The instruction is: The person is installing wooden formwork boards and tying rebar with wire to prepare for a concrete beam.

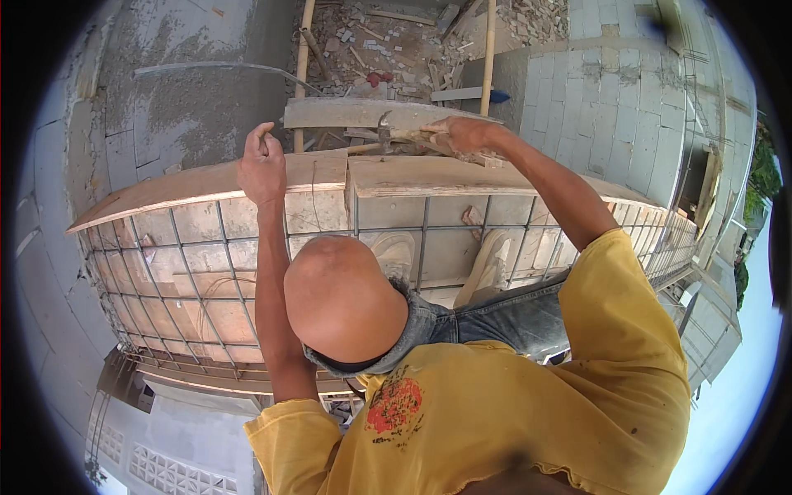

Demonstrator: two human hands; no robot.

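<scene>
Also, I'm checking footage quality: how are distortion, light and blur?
Head view: the wooden boards curve toward the rim, corners are black, the sky is bright at right, and a blurred dark spot sits upper right.

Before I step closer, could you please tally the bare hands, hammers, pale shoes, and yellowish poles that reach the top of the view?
Hands: 2
Hammer: 1
Pale shoes: 2
Yellowish poles: 2
Total: 7
</scene>
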